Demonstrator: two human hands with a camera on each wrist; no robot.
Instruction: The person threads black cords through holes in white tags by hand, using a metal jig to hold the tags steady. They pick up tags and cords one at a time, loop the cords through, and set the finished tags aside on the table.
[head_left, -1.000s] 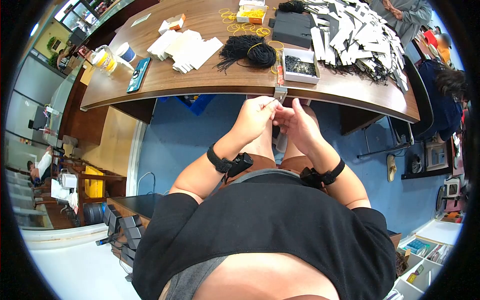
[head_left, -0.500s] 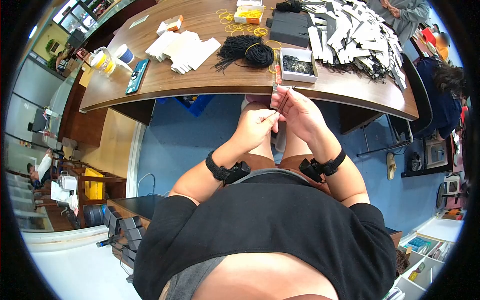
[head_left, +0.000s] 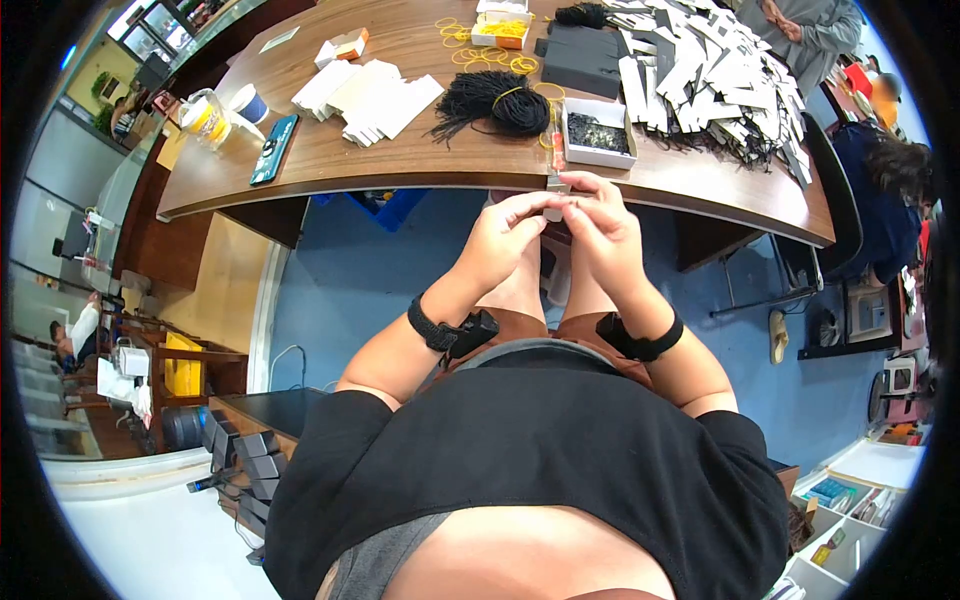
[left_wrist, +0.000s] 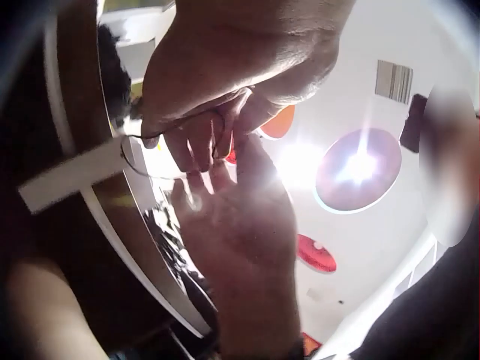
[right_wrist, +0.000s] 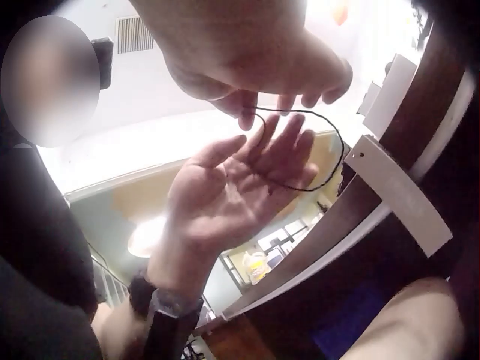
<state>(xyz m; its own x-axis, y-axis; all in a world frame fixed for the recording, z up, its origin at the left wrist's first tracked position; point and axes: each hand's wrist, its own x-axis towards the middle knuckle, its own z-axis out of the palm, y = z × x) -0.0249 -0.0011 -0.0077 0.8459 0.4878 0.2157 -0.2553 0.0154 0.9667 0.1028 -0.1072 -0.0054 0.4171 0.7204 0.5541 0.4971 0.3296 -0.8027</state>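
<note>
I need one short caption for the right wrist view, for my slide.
Right hand pinching a looped black cord, left hand with palm showing, white tag at the loop's edge.

A brown table [head_left: 400, 165] carries a phone [head_left: 273, 150], white cards [head_left: 390, 103], black cords [head_left: 515, 108] and heaped tags [head_left: 735, 70].

Table [head_left: 345, 165]: phone [head_left: 273, 150] set at left, paper cup [head_left: 249, 104] behind and left of it. Card stack [head_left: 375, 100] placed right of phone, small box [head_left: 340, 48] behind stack. Cord bundle [head_left: 490, 103] laid mid-table. Open box [head_left: 600, 156] set to its right, flat case [head_left: 583, 62] behind that box, tag heap [head_left: 710, 80] farther right. Cord loop [right_wrist: 343, 142] held between left hand [head_left: 505, 240] and right hand [head_left: 608, 235], before table's front edge
</note>
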